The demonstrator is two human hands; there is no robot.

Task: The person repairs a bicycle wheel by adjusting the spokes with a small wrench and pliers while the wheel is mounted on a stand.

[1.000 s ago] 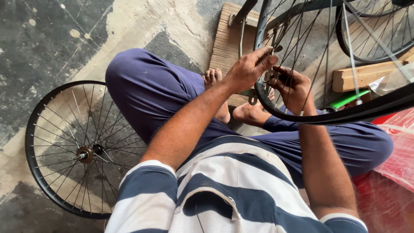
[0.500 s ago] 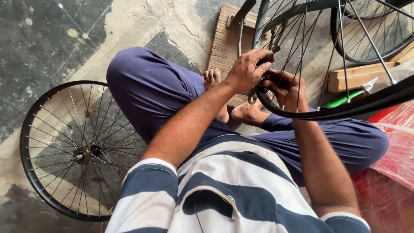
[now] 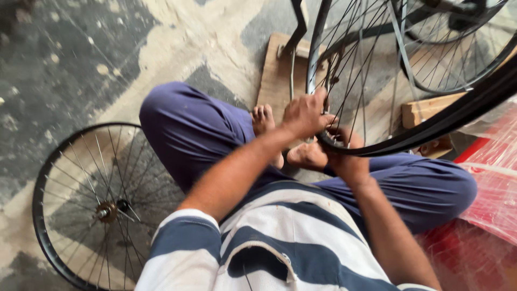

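Note:
I sit cross-legged on the floor in blue trousers and a striped shirt. An upright black bicycle wheel rim [image 3: 409, 141] with thin spokes stands in front of me. My left hand [image 3: 305, 114] grips the lower edge of that rim from above. My right hand [image 3: 344, 156] sits just under the rim, fingers curled against it; what it holds is hidden by the rim. My bare feet [image 3: 264, 119] rest right below both hands.
A second spoked wheel [image 3: 91, 207] with a hub lies flat on the concrete floor at my left. A wooden board [image 3: 276, 81] and a wooden block [image 3: 425, 110] lie behind the upright wheel. Red plastic-wrapped material [image 3: 493, 199] sits at my right.
The view has shifted down and closer. My left hand slid lower along the rim, and my right hand dropped beneath it.

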